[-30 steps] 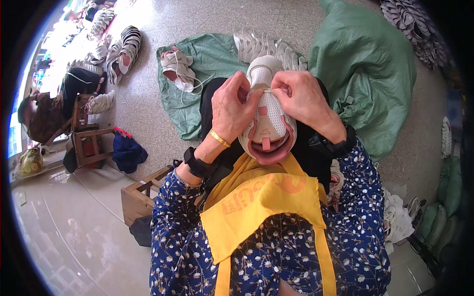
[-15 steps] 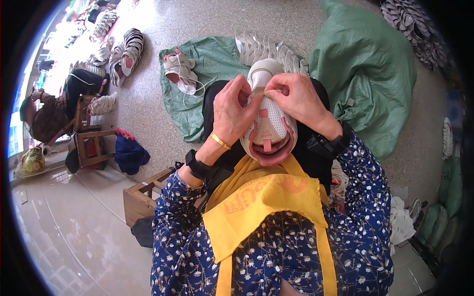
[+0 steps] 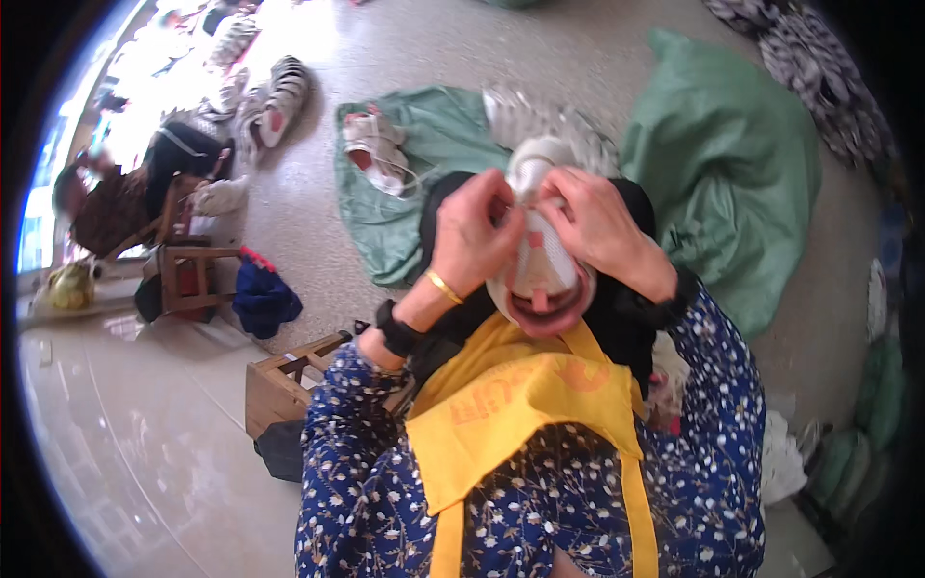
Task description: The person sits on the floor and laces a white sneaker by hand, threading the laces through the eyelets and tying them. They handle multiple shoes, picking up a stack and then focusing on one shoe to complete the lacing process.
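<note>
Far left: one dark wooden stool [image 3: 199, 253], with a navy cloth [image 3: 266, 297] hanging beside it. Above, on the speckled floor: one stack of striped shoes [image 3: 285, 101]. Below: one lighter wooden stool [image 3: 274, 401], a black cloth [image 3: 281, 450] against its near edge.

Left of centre: one green sheet [image 3: 381, 236], spread on the floor; on it, one loose white-and-pink shoe [image 3: 374, 154], laces trailing.

Centre: left hand [image 3: 474, 231], gold bracelet [image 3: 442, 286] and black band [image 3: 396, 329] at the wrist; fingers bent, thumb and fingertips closed in a pinch at the front of the work shoe. Work shoe [image 3: 540, 275], white mesh with pink lining, in the lap between the knees, toe pointing away, opening toward the yellow apron [image 3: 520, 409]. Beyond its toe: a row of white shoes [image 3: 540, 116], blurred. Right hand [image 3: 602, 226], black band at the wrist, closed in a like pinch facing the left; what lies between either hand's fingertips cannot be told.

Right: one large green sack [image 3: 727, 183], slumped. Upper far right: one heap of grey shoes [image 3: 829, 87].
</note>
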Motion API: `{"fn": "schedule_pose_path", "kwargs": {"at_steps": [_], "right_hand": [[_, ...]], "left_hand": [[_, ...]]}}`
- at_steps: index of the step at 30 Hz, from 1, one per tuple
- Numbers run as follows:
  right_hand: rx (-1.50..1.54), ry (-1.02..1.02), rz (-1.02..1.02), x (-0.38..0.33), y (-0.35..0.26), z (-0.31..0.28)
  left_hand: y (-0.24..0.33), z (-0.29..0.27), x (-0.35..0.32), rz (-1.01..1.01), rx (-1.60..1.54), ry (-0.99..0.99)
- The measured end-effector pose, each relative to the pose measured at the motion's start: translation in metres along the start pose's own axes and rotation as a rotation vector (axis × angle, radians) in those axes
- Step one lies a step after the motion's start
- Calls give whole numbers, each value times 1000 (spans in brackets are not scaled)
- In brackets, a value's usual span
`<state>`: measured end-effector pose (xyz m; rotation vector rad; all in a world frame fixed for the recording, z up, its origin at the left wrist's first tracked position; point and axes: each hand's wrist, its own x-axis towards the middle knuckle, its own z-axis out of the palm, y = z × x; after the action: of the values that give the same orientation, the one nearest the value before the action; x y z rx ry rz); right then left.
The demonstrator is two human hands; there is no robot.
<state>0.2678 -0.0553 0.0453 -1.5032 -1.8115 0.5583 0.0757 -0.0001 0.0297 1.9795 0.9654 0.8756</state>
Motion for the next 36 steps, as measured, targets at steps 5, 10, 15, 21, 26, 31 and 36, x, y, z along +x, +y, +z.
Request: {"fn": "schedule_pose_path", "kwargs": {"at_steps": [5, 10, 15, 21, 26, 31, 36], "right_hand": [[-260, -130, -155, 8, -27, -10], [-204, -138, -115, 10, -35, -6], [-142, -101, -56, 9, -28, -4], [-99, -66, -72, 6, -23, -4], [-171, -50, -56, 2, -25, -4], [-264, -66, -44, 3, -32, -4], [-251, -5, -100, 3, -34, -5]], "left_hand": [[19, -7, -1, 139, -2, 102], [14, -6, -7, 103, 27, 35], [13, -3, 0, 136, 81, 13], [4, 2, 12, 159, 137, -69], [-7, 4, 22, 70, 127, -221], [-27, 2, 28, 42, 137, -177], [-12, -58, 28, -33, 152, -76]]}}
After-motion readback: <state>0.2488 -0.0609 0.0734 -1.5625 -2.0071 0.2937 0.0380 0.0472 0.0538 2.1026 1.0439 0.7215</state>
